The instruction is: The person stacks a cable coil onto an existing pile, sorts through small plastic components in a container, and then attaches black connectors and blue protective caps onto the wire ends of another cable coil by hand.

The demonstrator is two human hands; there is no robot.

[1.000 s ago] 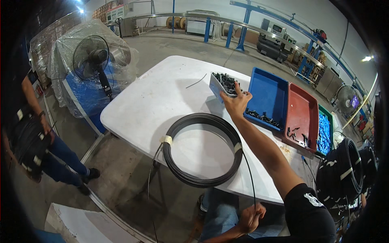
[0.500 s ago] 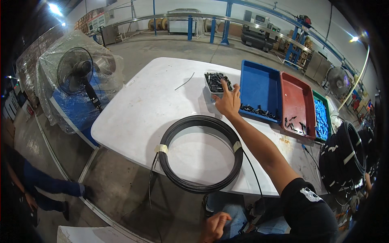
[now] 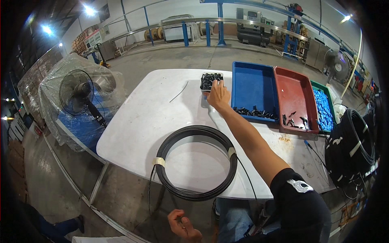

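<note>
My right hand [image 3: 219, 95] reaches over the table to a small white container [image 3: 206, 92] heaped with small black parts [image 3: 210, 79]. Its fingers are bent together at the near rim, over the parts; whatever they grip is hidden. Below the table's near edge, my left hand [image 3: 184, 227] hangs loosely open, fingers curved and thumb apart, with nothing visible in it. Between the two hands lies a coil of black cable [image 3: 167, 184], bound with pale tape [image 3: 159, 162] on two sides. Neither hand touches the coil, and its loose ends hang over the near edge.
A blue tray [image 3: 255, 87] and a red tray [image 3: 298, 97] hold some black parts. Blue parts [image 3: 323, 107] fill a green tray beside them. Stacked cable coils [image 3: 348, 150] stand at the right. A short wire [image 3: 178, 92] lies on the white table [image 3: 133, 117]; a fan [image 3: 83, 89] is left.
My right hand's spread fingers have drawn together at the container. My left hand has moved left and its fingers have loosened. The whole view has shifted slightly.
</note>
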